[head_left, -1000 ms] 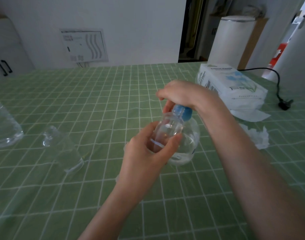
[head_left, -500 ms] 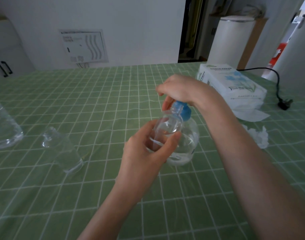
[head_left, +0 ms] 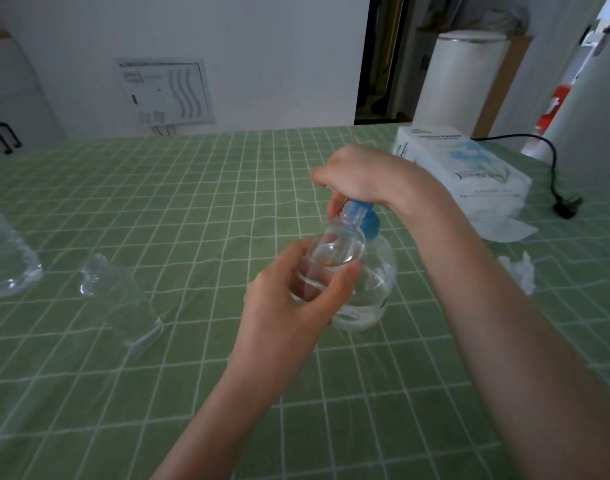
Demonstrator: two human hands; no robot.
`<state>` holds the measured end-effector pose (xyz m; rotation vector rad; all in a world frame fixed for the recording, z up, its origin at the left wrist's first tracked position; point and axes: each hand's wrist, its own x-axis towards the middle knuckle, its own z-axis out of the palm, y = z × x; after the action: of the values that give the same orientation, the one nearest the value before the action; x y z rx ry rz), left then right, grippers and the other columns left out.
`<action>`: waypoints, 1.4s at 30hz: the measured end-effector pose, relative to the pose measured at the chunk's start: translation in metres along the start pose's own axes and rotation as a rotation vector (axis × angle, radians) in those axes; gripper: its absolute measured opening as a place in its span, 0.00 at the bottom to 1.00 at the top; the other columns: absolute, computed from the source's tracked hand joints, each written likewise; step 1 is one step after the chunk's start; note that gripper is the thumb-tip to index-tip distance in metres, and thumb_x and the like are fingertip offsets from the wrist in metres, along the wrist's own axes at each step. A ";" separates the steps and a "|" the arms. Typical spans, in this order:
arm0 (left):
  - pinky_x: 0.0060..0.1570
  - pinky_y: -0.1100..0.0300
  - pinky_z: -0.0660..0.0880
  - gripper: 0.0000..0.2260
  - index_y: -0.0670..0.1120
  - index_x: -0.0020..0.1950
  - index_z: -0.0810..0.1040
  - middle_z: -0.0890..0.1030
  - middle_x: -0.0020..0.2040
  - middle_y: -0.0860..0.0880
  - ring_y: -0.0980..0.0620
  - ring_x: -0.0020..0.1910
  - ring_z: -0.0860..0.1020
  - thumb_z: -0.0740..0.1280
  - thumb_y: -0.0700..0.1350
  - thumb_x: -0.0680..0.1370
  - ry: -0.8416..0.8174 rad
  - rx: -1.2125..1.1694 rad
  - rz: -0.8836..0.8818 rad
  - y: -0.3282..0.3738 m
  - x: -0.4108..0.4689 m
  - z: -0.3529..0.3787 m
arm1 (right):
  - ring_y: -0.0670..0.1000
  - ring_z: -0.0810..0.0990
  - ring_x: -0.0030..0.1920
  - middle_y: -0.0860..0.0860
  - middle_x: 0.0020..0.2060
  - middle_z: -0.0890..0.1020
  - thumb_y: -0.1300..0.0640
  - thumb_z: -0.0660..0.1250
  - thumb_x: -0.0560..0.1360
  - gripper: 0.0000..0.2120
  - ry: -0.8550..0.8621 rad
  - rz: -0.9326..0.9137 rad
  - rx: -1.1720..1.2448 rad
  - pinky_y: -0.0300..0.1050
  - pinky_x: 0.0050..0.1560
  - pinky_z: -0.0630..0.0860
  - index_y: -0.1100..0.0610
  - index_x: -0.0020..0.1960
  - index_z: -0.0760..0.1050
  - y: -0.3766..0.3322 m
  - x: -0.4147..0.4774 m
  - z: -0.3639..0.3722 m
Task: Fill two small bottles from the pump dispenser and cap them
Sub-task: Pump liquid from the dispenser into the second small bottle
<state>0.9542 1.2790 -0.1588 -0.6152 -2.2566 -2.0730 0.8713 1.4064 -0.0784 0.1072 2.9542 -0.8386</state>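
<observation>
My left hand (head_left: 286, 306) grips a small clear bottle (head_left: 334, 251), tilted with its open neck up against the blue pump head (head_left: 370, 224). The round clear pump dispenser (head_left: 379, 282) stands on the green checked tablecloth (head_left: 192, 209), right behind that bottle. Over the top of the pump head lies my right hand (head_left: 359, 174), fingers curled down around it. The nozzle itself is hidden by my fingers. A second small clear bottle (head_left: 123, 299) stands uncapped to the left, apart from both hands. No caps are visible.
A larger clear bottle (head_left: 5, 265) sits at the far left edge. A white tissue pack (head_left: 469, 168) lies at the back right with a loose sheet under it. A crumpled tissue (head_left: 518, 271) and a black plug and cord (head_left: 566, 206) are on the right.
My right hand and the blue pump head have risen a little. The left hand has kept the small bottle's neck at the pump.
</observation>
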 end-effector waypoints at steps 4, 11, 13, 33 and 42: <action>0.25 0.72 0.70 0.11 0.57 0.46 0.79 0.81 0.31 0.59 0.63 0.26 0.77 0.67 0.58 0.66 0.003 -0.001 0.001 0.000 0.000 0.000 | 0.55 0.80 0.52 0.57 0.48 0.84 0.53 0.57 0.78 0.17 -0.001 0.008 0.005 0.48 0.45 0.68 0.62 0.59 0.76 -0.001 0.000 -0.001; 0.24 0.73 0.69 0.14 0.57 0.46 0.79 0.81 0.30 0.59 0.64 0.26 0.77 0.68 0.60 0.64 0.013 -0.002 -0.002 -0.001 0.001 0.002 | 0.56 0.78 0.54 0.58 0.53 0.81 0.52 0.56 0.78 0.17 -0.020 0.003 0.040 0.48 0.49 0.67 0.61 0.61 0.74 0.002 0.000 0.001; 0.24 0.73 0.69 0.14 0.57 0.45 0.79 0.81 0.30 0.59 0.65 0.25 0.77 0.68 0.60 0.63 0.015 -0.004 -0.006 -0.001 0.001 0.002 | 0.57 0.78 0.53 0.58 0.52 0.81 0.53 0.56 0.78 0.17 -0.021 0.005 0.043 0.48 0.50 0.67 0.61 0.60 0.75 0.001 0.000 0.002; 0.25 0.73 0.70 0.11 0.57 0.44 0.78 0.81 0.31 0.59 0.63 0.26 0.78 0.68 0.58 0.66 0.017 0.015 -0.010 -0.002 0.001 0.002 | 0.56 0.79 0.53 0.58 0.49 0.83 0.52 0.56 0.78 0.18 -0.005 -0.003 0.046 0.48 0.48 0.68 0.62 0.59 0.75 0.000 0.000 0.001; 0.26 0.73 0.70 0.12 0.55 0.46 0.79 0.81 0.31 0.58 0.64 0.27 0.78 0.69 0.57 0.66 0.011 -0.005 -0.006 -0.004 -0.001 0.002 | 0.59 0.80 0.52 0.59 0.51 0.82 0.53 0.56 0.78 0.17 -0.034 0.024 0.058 0.49 0.51 0.71 0.62 0.58 0.75 0.005 0.000 0.009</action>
<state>0.9544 1.2805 -0.1630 -0.5972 -2.2513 -2.0799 0.8719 1.4060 -0.0885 0.1300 2.8917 -0.9140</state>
